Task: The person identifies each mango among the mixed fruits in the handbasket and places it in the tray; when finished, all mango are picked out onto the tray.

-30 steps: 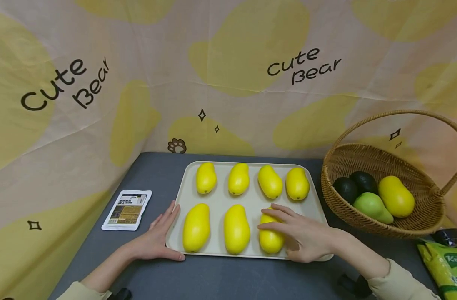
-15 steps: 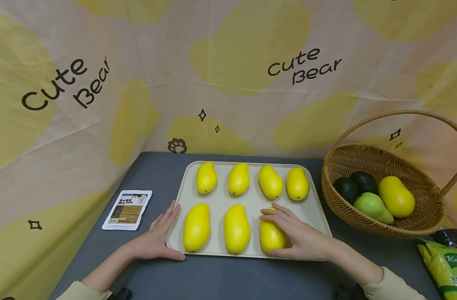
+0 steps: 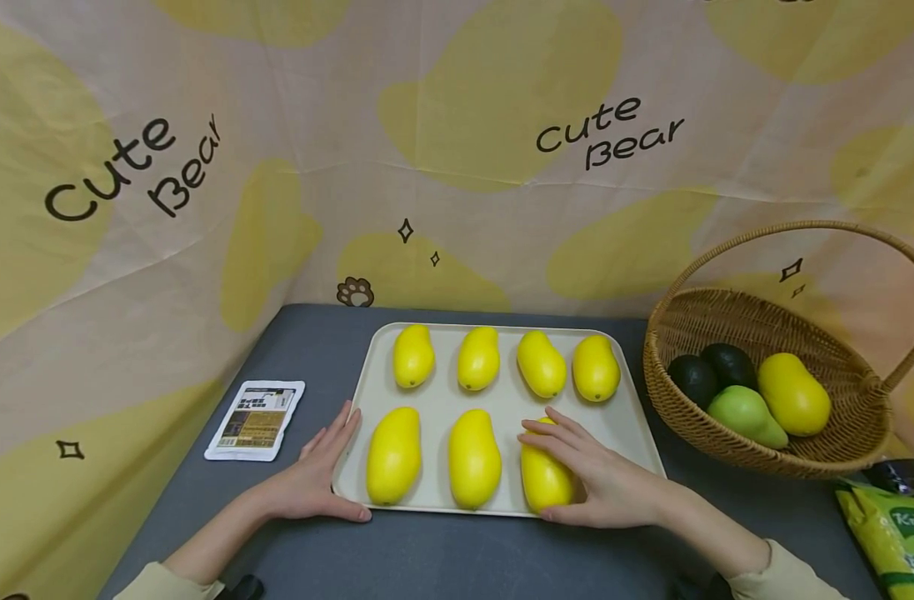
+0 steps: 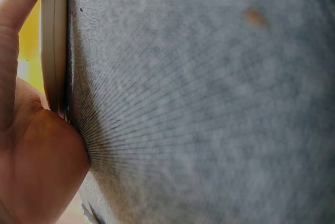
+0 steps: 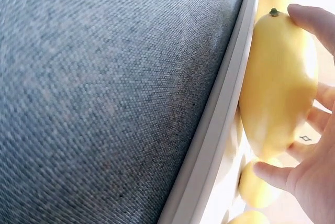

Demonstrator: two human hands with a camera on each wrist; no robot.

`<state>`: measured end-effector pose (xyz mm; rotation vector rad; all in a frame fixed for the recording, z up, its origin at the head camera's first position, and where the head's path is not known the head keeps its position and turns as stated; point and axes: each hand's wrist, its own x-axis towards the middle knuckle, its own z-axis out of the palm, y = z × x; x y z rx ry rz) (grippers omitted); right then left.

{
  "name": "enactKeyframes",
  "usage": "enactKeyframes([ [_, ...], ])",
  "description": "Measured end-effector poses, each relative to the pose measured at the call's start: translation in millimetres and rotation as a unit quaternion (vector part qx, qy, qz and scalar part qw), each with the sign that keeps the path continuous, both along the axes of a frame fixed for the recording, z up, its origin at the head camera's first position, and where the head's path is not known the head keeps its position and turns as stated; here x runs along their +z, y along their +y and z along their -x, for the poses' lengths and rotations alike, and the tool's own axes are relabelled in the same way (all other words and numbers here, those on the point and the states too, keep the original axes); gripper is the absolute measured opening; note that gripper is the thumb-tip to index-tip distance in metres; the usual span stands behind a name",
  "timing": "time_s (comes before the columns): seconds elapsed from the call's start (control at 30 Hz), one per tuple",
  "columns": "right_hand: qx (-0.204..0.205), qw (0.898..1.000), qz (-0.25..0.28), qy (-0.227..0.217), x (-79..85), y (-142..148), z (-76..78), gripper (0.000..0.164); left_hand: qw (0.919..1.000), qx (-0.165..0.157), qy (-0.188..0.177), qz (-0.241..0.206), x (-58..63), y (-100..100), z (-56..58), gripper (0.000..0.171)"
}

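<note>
In the head view, a pale tray (image 3: 439,398) bears several yellow mangoes in two rows. My left hand (image 3: 317,482) rests at its front left corner, fingers fairly straight along the left side and thumb by the front edge. My right hand (image 3: 610,479) holds the right mango (image 3: 544,477) of the front row, which lies on the tray. Its thumb is at the near end and its fingers at the far end. The right wrist view shows the thumb (image 5: 316,22) beside that mango's stem (image 5: 274,12), with the other fingers around its far side.
A wicker basket (image 3: 749,454) stands right of the tray, holding two dark avocados (image 3: 692,381), a green pear (image 3: 745,414) and a yellow mango (image 3: 794,394). A yellow-green packet (image 3: 891,533) lies at the right edge. Left of the tray is a white-edged pouch (image 3: 254,421).
My right thumb has come in to the near end of the front right mango. That mango has shifted very slightly right and nearer. My left hand has stayed in place.
</note>
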<state>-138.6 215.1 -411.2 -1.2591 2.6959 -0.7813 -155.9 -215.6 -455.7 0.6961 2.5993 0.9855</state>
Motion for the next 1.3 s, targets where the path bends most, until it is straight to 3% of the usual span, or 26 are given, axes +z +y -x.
enactKeyframes([
  [1.0, 0.011, 1.0, 0.002, 0.021, -3.6, -1.1, 0.2, 0.078, 1.0, -0.001, 0.008, -0.001, -0.1, 0.7, 0.7, 0.13],
  [1.3, -0.003, 0.999, 0.034, 0.037, -3.1, 1.0, -1.2, 0.072, 1.0, 0.0, 0.01, -0.001, 1.2, 1.3, 0.2, 0.13],
])
